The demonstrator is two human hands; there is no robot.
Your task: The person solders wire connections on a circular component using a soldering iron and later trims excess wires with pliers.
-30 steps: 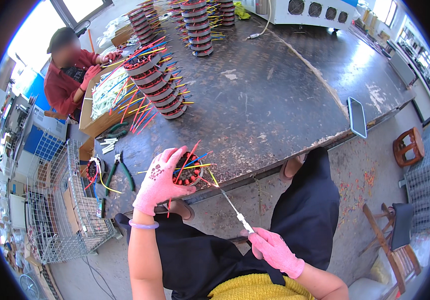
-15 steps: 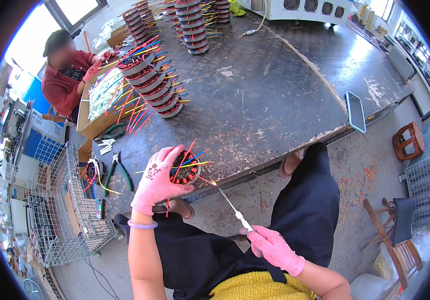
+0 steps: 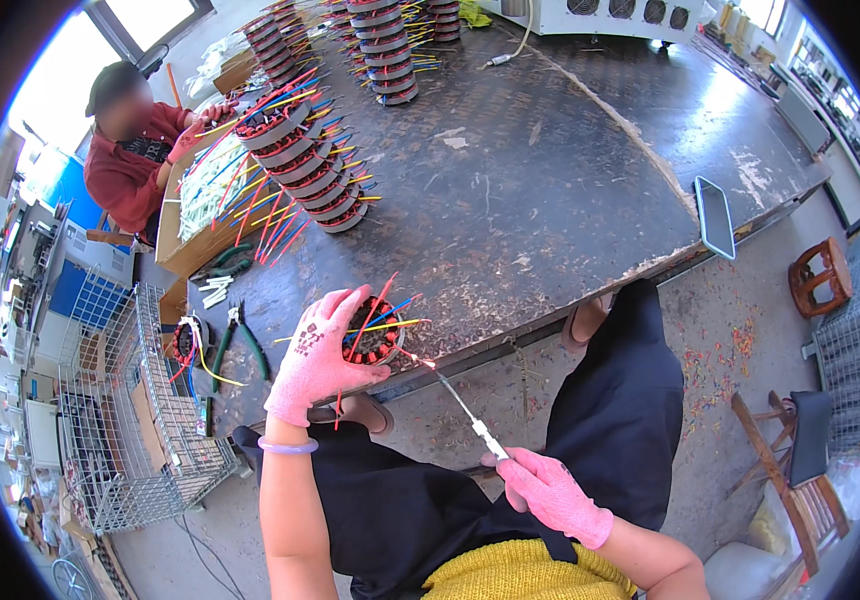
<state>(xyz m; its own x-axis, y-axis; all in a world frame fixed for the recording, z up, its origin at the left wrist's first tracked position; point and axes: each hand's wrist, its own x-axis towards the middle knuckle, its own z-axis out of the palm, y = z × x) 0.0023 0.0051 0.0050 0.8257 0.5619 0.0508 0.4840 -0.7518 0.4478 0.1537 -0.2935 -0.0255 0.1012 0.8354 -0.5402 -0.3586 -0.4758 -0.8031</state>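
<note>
At the table's near edge, my left hand (image 3: 322, 352), in a pink glove, grips a ring-shaped motor stator (image 3: 386, 346) with red windings. Red, blue and yellow leads stick out of it. One red lead (image 3: 413, 357) points off its right side toward the tip of a long-necked lighter (image 3: 462, 402). The lighter has a thin metal stem and a white collar; a small glow shows at its tip, at the lead's end. Its handle is in my right hand (image 3: 552, 494), also gloved in pink, with fingers closed round it over my lap.
Pliers (image 3: 240, 345) and another stator (image 3: 188, 342) lie left. Stacked stators (image 3: 312, 170) stand beyond, by a carton (image 3: 188, 258) of white sleeves. A co-worker (image 3: 135, 150) sits far left. A phone-like slab (image 3: 714, 217) lies at the right edge; a wire cage (image 3: 115, 430) stands left.
The lighter's tip has moved slightly up and left, to the end of the red lead. The left hand still holds the stator in nearly the same place.
</note>
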